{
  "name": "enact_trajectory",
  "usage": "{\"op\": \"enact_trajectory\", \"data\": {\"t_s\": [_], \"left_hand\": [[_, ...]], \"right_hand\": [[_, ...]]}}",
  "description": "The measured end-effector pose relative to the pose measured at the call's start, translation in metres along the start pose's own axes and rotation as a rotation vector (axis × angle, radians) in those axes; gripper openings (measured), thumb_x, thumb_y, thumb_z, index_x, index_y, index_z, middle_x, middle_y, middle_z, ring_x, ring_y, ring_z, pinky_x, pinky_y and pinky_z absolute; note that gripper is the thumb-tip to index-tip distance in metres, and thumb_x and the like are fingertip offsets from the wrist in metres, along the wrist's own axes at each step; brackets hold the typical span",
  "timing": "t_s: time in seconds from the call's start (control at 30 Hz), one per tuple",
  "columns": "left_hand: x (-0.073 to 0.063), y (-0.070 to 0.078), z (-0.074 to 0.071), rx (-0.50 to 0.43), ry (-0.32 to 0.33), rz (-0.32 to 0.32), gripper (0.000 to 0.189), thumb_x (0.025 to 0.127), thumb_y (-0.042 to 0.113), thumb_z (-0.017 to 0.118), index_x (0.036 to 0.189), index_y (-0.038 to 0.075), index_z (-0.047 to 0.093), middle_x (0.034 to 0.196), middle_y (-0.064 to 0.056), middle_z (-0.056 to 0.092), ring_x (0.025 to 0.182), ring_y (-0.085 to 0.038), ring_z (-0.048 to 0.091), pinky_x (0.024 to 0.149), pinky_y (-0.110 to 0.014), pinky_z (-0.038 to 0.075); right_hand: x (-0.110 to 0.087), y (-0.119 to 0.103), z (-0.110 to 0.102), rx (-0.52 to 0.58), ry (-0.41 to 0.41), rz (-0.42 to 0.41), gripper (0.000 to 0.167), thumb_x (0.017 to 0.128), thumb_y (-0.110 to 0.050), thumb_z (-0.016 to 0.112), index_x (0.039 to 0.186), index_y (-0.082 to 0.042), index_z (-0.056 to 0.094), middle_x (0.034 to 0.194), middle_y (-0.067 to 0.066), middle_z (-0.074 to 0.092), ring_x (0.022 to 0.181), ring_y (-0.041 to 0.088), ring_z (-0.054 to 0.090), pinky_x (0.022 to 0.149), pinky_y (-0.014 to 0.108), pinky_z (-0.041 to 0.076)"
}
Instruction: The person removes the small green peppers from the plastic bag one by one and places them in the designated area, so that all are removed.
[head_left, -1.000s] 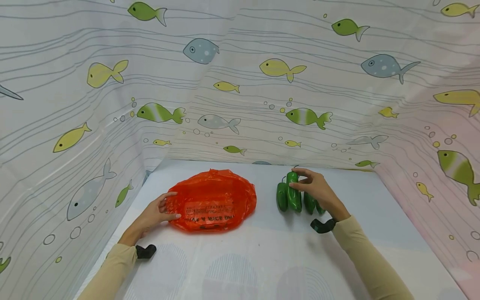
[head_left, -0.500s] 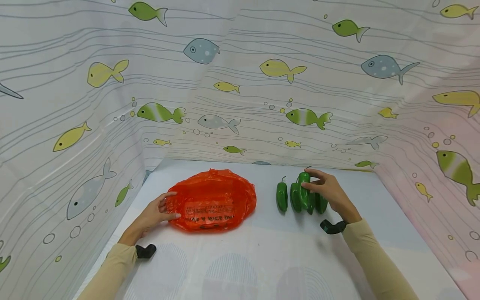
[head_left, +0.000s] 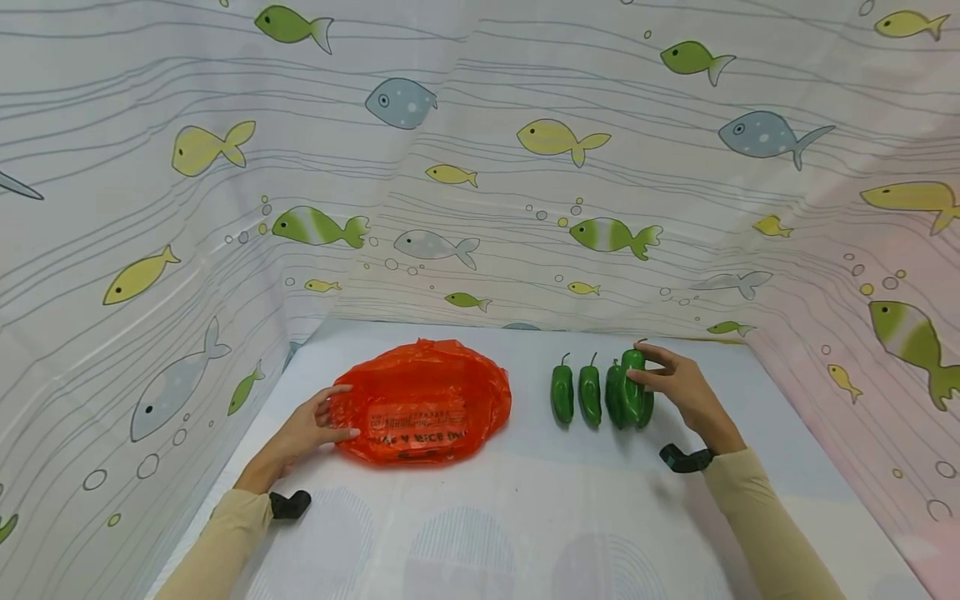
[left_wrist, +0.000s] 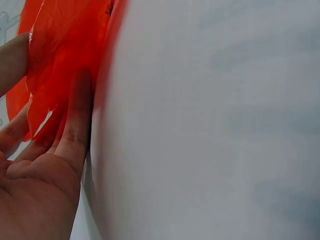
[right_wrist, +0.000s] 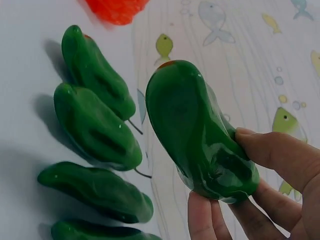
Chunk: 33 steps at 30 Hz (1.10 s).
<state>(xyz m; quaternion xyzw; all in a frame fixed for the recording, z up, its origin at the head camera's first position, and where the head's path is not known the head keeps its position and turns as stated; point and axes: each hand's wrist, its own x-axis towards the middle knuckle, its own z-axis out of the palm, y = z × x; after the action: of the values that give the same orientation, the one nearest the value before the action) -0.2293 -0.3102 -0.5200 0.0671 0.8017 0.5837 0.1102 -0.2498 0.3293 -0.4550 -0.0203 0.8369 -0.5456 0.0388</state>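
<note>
A long green pepper is pinched between the thumb and fingers of my right hand. In the right wrist view this glossy pepper is close to the camera, stem end in the fingers. Two green peppers stand apart in a row on the table, a left one and a second one. Others lie beside and partly behind the held pepper. My left hand rests at the left side of an orange-red plastic bag, its mouth spread wide. Its fairly straight, parted fingers touch the film in the left wrist view.
The white table has pale printed circles near the front. A curtain printed with fish encloses the back and both sides. Dark wrist devices sit on both wrists.
My right hand has moved rightward along the row with the held pepper, uncovering the peppers to its left. The left hand and the bag stay in place.
</note>
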Motion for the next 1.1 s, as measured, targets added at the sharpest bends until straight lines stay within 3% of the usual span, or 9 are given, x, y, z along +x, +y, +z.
{"op": "enact_trajectory", "data": {"t_s": [0.2, 0.57, 0.8, 1.1], "left_hand": [[0.0, 0.0, 0.0, -0.001, 0.0, 0.001, 0.087, 0.085, 0.012, 0.085, 0.157, 0.011, 0.035, 0.155, -0.025, 0.037, 0.134, -0.043, 0.046, 0.093, -0.022, 0.052], [0.0, -0.001, 0.0, -0.022, -0.01, -0.002, 0.087, 0.086, 0.011, 0.085, 0.157, 0.012, 0.034, 0.157, -0.025, 0.036, 0.135, -0.044, 0.045, 0.093, -0.027, 0.054], [0.001, 0.0, -0.001, -0.013, -0.011, -0.002, 0.087, 0.086, 0.012, 0.084, 0.157, 0.011, 0.034, 0.158, -0.025, 0.035, 0.136, -0.045, 0.044, 0.094, -0.027, 0.054], [0.001, -0.001, -0.001, -0.011, -0.011, 0.001, 0.087, 0.086, 0.012, 0.084, 0.157, 0.011, 0.034, 0.158, -0.025, 0.035, 0.136, -0.045, 0.044, 0.094, -0.027, 0.054]], "right_hand": [[-0.004, 0.008, -0.011, -0.009, 0.011, 0.008, 0.078, 0.096, -0.034, 0.075, 0.16, -0.011, 0.037, 0.162, 0.016, 0.035, 0.119, 0.018, 0.055, 0.105, 0.042, 0.043], [-0.012, 0.02, -0.029, 0.005, 0.038, 0.028, 0.082, 0.094, -0.039, 0.076, 0.16, -0.008, 0.036, 0.163, 0.018, 0.033, 0.11, 0.003, 0.06, 0.093, 0.019, 0.048], [-0.011, 0.031, -0.037, 0.016, 0.051, 0.051, 0.086, 0.095, -0.04, 0.075, 0.16, -0.005, 0.032, 0.164, 0.021, 0.029, 0.126, 0.015, 0.05, 0.093, 0.02, 0.051], [-0.008, 0.046, -0.042, 0.069, 0.069, 0.082, 0.086, 0.094, -0.034, 0.078, 0.159, -0.001, 0.033, 0.163, 0.025, 0.028, 0.106, -0.006, 0.056, 0.093, 0.026, 0.054]]}}
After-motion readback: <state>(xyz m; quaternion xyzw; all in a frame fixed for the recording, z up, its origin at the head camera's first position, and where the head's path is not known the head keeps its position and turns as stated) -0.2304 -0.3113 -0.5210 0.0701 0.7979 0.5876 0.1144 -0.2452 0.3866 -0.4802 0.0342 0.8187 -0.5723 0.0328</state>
